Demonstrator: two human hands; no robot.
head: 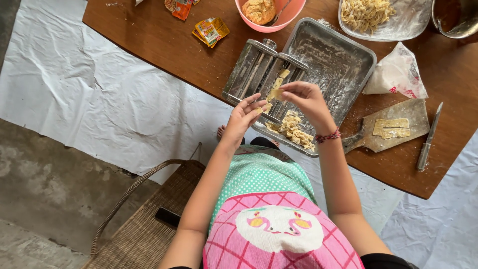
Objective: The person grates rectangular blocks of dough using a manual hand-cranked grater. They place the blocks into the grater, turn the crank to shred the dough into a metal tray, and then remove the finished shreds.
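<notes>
Over the near edge of the brown wooden desk [149, 35], in the head view, both hands met above a metal pasta machine [261, 69]. The right hand [306, 99] had its fingers [289, 90] closed narrowly on a small strip of yellow dough [275, 93], which hung just over the machine's cutter side. The left hand [245, 115] stood just beside it, with the fingers half open and curved; the fingertips touched the lower end of the dough pieces [266, 106], but I cannot tell if they really gripped them. A red and white bracelet [327, 135] was on the right wrist.

Under the hands lay a floured metal tray [343, 60], touching the machine on its right side. In the near corner of this tray there was a little heap of cut noodles [294, 129].

To the right of the tray a wooden cutting board [393, 142] carried flat rectangles of dough [392, 127], and a knife [428, 139] lay beside the board. A plastic bag of flour [396, 74] stood between the board and a clear plate with noodles [366, 12]. At the far edge a pink bowl [294, 15] held a lump of dough [259, 10], and some small snack packets [211, 31] lay to the left of it.

Below the desk a white sheet [74, 99] covered the floor, and a wicker chair [144, 224] stood at the person's left side.
</notes>
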